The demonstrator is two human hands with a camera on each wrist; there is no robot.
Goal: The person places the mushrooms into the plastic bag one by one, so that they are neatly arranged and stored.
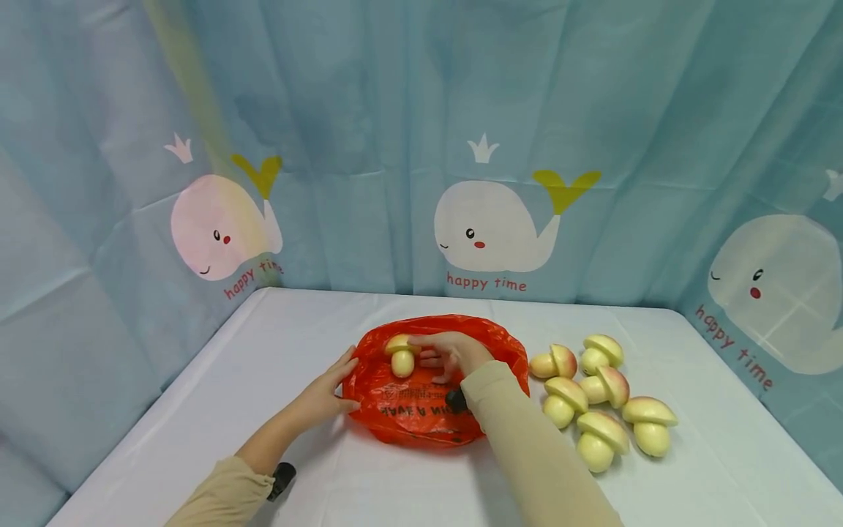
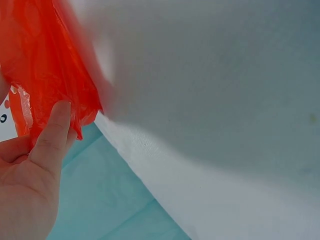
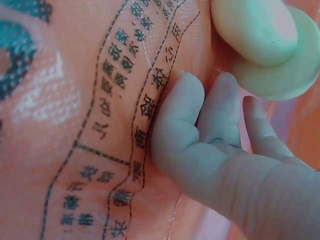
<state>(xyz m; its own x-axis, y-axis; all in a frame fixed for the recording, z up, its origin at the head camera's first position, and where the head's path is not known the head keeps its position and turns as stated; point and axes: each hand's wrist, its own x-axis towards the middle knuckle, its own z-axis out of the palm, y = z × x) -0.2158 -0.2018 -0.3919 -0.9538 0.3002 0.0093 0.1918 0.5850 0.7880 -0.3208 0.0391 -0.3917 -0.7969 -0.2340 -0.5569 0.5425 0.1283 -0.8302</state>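
A red plastic bag (image 1: 421,432) lies spread open on the table, with dark printing inside. One toy mushroom (image 1: 402,364), cream-stemmed with a yellowish cap, is in it toward the back left. My right hand (image 1: 454,351) reaches into the bag, its index fingertip at the mushroom cap. In the right wrist view, the loosely bent fingers of this hand (image 3: 220,145) lie beside the mushroom (image 3: 255,32), not wrapped around it. At the bag's left rim, my left hand (image 1: 326,395) holds the plastic (image 2: 45,60) between thumb and fingers.
Several more toy mushrooms (image 1: 596,443) lie grouped to the right of the bag, some with reddish caps. A white cloth (image 1: 197,410) covers the table. Behind it hangs a blue curtain (image 1: 369,146) with whale prints. Dark straps sit at both wrists.
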